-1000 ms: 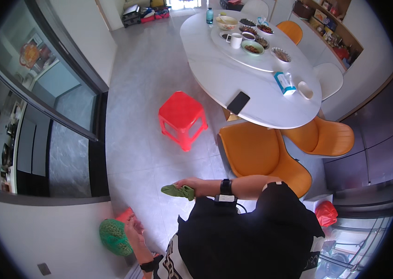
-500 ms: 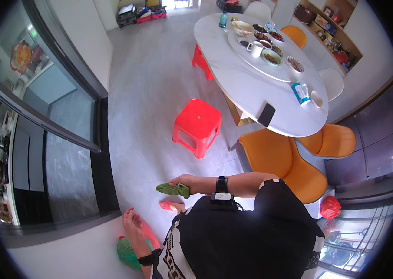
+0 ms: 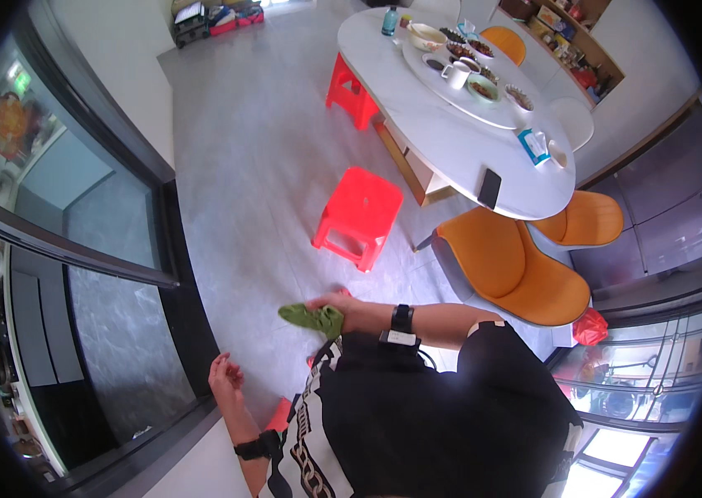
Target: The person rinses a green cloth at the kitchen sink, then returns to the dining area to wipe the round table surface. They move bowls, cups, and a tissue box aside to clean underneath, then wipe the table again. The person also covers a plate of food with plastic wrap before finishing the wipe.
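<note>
My right hand (image 3: 341,310) is closed round a crumpled green cloth (image 3: 311,318), which hangs out past the fingers at about waist height. Low on the left, my left hand (image 3: 227,378) is empty, its fingers loosely bent and apart. A black strap circles each wrist. Ahead of the cloth, on the grey floor, stands a red plastic stool (image 3: 361,207), not touched by either hand. A red slipper shows only in small part under the right hand.
To the right is an oval white table (image 3: 425,124) with dishes, a white mug (image 3: 455,75), a phone (image 3: 489,188) and a tissue pack (image 3: 533,146). Orange chairs (image 3: 500,257) stand at its near side. Another red stool (image 3: 352,93) is partly under it. A dark-framed glass door (image 3: 102,149) lies left.
The whole view has shifted and turned a little. The cloth stays in my right hand. A green, round thing beside my left forearm has gone out of sight.
</note>
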A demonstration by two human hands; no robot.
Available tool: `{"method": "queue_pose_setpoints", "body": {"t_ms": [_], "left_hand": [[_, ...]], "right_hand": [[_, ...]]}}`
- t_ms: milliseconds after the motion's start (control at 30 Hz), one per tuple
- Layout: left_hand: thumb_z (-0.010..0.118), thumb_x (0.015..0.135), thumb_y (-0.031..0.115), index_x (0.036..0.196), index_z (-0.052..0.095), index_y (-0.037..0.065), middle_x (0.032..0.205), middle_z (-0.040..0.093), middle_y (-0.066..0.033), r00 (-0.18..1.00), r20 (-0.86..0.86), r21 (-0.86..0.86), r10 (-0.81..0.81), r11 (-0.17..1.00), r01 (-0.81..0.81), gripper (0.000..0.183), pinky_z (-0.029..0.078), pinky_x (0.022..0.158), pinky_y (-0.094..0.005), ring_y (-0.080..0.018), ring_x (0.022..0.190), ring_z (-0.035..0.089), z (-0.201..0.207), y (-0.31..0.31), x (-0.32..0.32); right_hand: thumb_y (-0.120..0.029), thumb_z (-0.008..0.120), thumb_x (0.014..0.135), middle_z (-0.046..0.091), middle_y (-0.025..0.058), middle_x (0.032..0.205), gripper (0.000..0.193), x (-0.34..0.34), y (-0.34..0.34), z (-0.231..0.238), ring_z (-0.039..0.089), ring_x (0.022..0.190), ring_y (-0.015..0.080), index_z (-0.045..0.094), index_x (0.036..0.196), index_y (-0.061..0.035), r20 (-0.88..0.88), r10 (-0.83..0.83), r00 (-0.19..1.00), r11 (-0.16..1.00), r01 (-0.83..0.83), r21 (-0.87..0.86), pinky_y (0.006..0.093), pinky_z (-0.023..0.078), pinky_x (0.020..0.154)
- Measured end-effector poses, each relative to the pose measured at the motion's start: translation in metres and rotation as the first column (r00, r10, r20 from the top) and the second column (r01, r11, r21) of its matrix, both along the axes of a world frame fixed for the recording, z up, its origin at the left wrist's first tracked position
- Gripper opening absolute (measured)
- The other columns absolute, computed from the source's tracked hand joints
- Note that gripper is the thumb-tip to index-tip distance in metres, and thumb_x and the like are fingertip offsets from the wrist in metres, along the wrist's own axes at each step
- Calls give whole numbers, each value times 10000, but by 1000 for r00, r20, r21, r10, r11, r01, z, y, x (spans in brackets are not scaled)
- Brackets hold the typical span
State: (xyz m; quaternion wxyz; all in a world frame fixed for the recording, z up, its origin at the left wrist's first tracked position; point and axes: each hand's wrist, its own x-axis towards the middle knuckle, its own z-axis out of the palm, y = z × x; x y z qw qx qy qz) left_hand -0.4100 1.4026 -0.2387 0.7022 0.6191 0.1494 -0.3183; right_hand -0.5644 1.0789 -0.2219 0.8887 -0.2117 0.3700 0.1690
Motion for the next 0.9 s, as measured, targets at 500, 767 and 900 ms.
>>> {"method": "queue_pose_setpoints", "body": {"t_ms": [500, 767, 900], "left_hand": [[560, 976, 203, 1092, 610, 88, 699, 591, -8, 953, -257, 205, -160, 955, 216, 171, 407, 455, -219, -98, 534, 536, -26, -189, 90], [570, 968, 208, 1110, 608, 59, 708, 588, -24, 866, -312, 243, -390, 849, 470, 209, 420, 478, -222, -105, 537, 544, -46, -382, 143], [568, 966, 202, 1110, 615, 49, 721, 598, -34, 816, -300, 220, -495, 796, 564, 215, 429, 487, -223, -107, 546, 554, -41, -452, 161]], "right_hand": [[-95, 651, 871, 629, 17, 807, 228, 58, -402, -87, 592, 656, 108, 682, 1086, -26, 533, -546, 646, 215, 723, -656, 246, 453, 548], [-339, 643, 900, 622, 129, 1256, 501, -109, -684, -124, 607, 1094, 259, 567, 1333, -99, -44, -854, 519, -291, -546, -786, 430, 466, 943], [-331, 615, 903, 399, 113, 1508, 575, -118, -674, -136, 405, 1349, 304, 469, 1424, -137, -210, -882, 421, -183, -719, -671, 553, 360, 1044]]}}
